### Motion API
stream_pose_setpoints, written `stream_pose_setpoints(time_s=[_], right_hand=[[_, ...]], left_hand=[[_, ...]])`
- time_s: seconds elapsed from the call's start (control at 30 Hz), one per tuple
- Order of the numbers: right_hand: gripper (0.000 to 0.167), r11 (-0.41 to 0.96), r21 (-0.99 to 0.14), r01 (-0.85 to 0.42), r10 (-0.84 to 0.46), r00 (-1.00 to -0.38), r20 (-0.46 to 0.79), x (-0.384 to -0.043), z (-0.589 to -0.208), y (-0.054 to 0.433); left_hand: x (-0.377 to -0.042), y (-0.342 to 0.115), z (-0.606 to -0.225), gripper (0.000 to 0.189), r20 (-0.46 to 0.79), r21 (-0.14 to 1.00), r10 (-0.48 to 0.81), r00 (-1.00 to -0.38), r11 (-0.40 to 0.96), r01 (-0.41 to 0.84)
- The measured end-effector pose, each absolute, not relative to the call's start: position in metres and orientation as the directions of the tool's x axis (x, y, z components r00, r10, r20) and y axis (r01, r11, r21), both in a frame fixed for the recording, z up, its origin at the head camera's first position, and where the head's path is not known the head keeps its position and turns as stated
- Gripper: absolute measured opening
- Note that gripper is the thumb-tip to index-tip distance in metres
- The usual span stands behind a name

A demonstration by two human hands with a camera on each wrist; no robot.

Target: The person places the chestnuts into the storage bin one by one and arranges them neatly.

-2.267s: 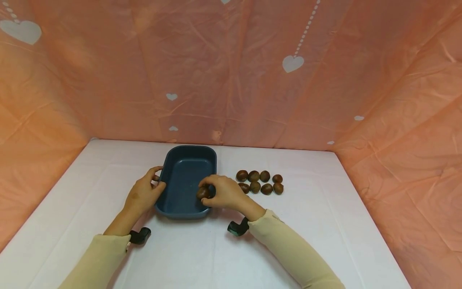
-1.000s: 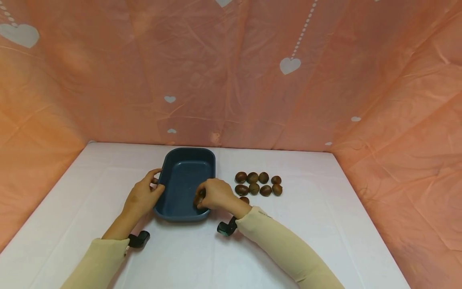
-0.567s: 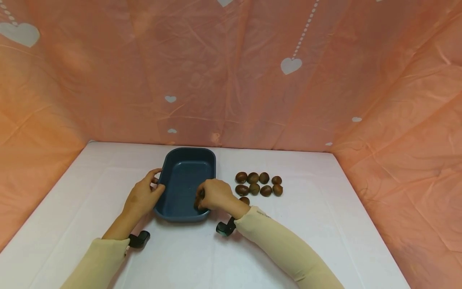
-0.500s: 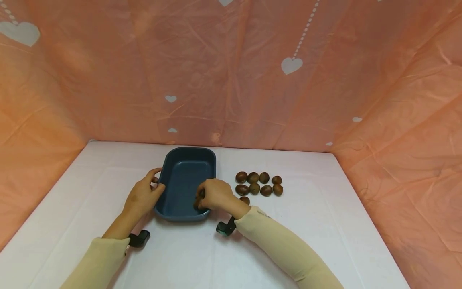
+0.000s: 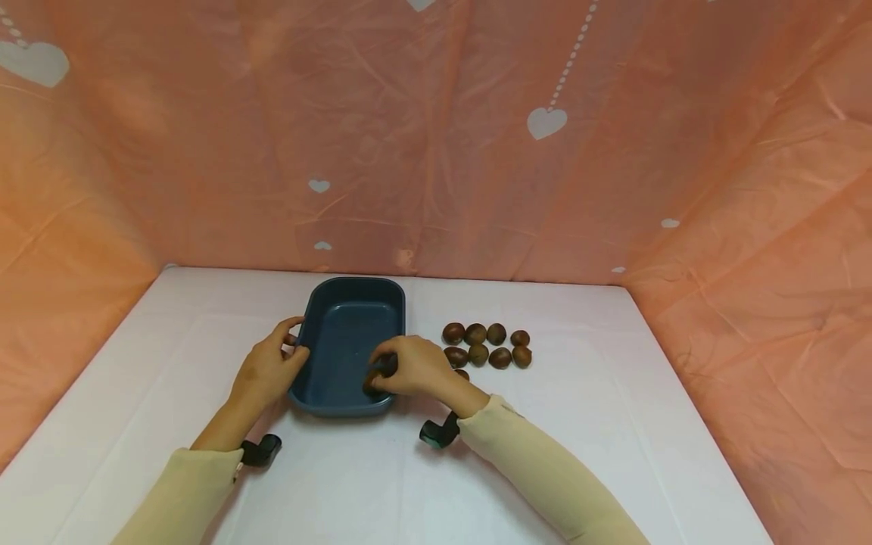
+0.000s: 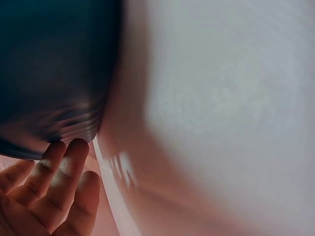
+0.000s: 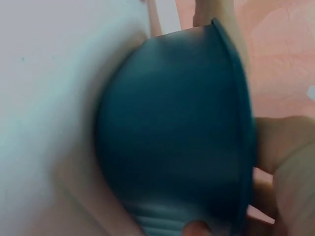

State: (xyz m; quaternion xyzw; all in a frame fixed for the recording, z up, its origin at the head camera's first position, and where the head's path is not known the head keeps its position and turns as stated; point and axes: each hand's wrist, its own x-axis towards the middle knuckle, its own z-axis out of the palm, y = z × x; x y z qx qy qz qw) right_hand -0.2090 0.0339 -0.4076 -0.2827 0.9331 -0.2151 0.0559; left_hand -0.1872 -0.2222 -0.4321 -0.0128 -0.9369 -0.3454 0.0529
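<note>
A dark blue rectangular dish (image 5: 350,409) stands on the white-covered table in the head view. My left hand (image 5: 266,371) rests against its left side, the thumb at the rim. The left wrist view shows that hand's fingers (image 6: 73,160) lying fairly straight, tips at the dish's outer wall. My right hand (image 5: 418,365) reaches over the right rim near the front corner, thumb and index finger parted. A brown chestnut (image 5: 371,381) sits low in the dish by the right thumb tip, partly hidden by it. In the right wrist view the dish's wall (image 7: 172,123) hides the chestnut.
Two rows of chestnuts (image 5: 500,358) lie on the table (image 5: 579,409) right of the dish, with one more chestnut (image 5: 462,375) partly behind my right wrist. Orange cloth (image 5: 436,151) printed with hearts encloses the back and sides.
My right hand lowered a chestnut into the dish's front right corner; its finger and thumb have since spread, and the wrist has shifted slightly right. My left hand stays at the dish.
</note>
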Motion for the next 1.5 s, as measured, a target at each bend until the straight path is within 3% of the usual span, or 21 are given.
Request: stream_pose_setpoints(time_s=[0.4, 0.77, 1.13, 1.5], right_hand=[[0.031, 0.657, -0.507, -0.557, -0.571, -0.808, 0.146, -0.199, -0.389, 0.067], [0.029, 0.73, -0.423, -0.537, -0.509, -0.84, 0.188, -0.195, -0.383, 0.102], [0.024, 0.754, -0.466, -0.463, -0.448, -0.881, 0.151, -0.19, -0.396, 0.132], [0.021, 0.797, -0.35, -0.491, -0.451, -0.871, 0.196, -0.185, -0.415, 0.143]], left_hand=[[-0.188, -0.222, -0.435, 0.052, 0.128, 0.644, -0.013, -0.992, 0.761, 0.073], [-0.187, -0.222, -0.434, 0.052, 0.125, 0.64, -0.013, -0.992, 0.765, 0.07], [-0.187, -0.22, -0.43, 0.053, 0.128, 0.639, -0.005, -0.992, 0.765, 0.079], [-0.188, -0.221, -0.433, 0.053, 0.119, 0.638, -0.011, -0.993, 0.767, 0.068]])
